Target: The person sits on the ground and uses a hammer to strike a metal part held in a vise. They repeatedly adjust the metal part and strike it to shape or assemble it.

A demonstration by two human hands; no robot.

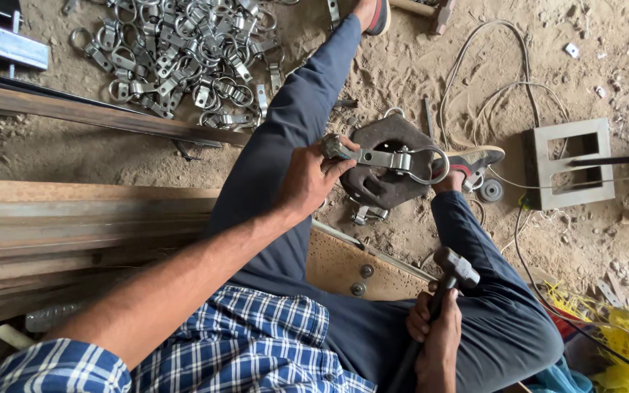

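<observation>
Blue-white checked shirt (256,335), short sleeves; dark navy trousers (293,124); worn shoe (475,159) with red trim

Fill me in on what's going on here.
A person sits on sandy ground. The left hand grips a metal strap clamp with a ring, laid on a dark iron block between the legs. The right hand holds a hammer by its handle, head up near the knee. A heap of similar ring clamps lies beyond the left leg.

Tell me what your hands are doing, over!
Left hand holds metal ring clamp on iron block. Right hand grips hammer, raised clear. Nothing between hammer and clamp.
</observation>
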